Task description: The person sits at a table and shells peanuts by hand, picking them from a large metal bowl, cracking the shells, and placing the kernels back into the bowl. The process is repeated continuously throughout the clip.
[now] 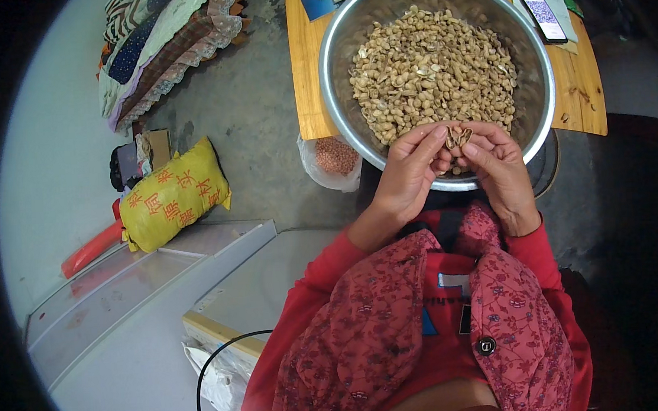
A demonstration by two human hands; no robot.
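Between the fingertips of both hands is a split peanut shell, its dark hollow inside showing. My left hand pinches one side of it, my right hand the other. Whether a kernel is still in the shell I cannot tell. Both hands are over the near rim of a large metal basin. Unshelled peanuts lie heaped in the basin, with a few pale opened shells among them. Below the basin's left side, a white bag-lined container holds shelled pink peanut kernels.
The basin stands on a wooden table. A lit phone lies on papers at the table's right. On the left are a stuffed yellow sack, a red roll, a cloth-covered bed and a glass-topped cabinet. A black cable curves nearby.
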